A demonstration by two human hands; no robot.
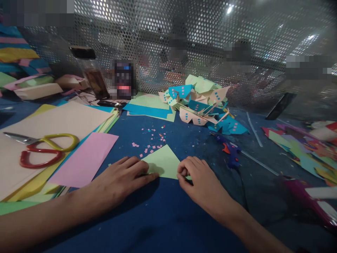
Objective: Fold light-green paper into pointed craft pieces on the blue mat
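Observation:
A light green paper (pixel 168 161), folded into a triangle with its point away from me, lies on the blue table between my hands. My left hand (pixel 127 175) holds its left corner down, with bent fingers on top and the thumb along the near edge. At the right corner, the curled fingers and thumb of my right hand (pixel 196 177) pinch the paper. Tiny pink paper squares (pixel 151 146) are scattered just beyond the triangle. A pink paper rectangle (pixel 88 158) lies left of my left hand.
Scissors (pixel 43 147) rest on stacked paper sheets (pixel 65 117) at left. A bottle (pixel 94 75) and a phone (pixel 124 79) stand behind. Folded paper boats (pixel 205 105) are piled by the perforated metal screen (pixel 152 42). A glue gun (pixel 231 153) and paper scraps (pixel 295 147) lie right.

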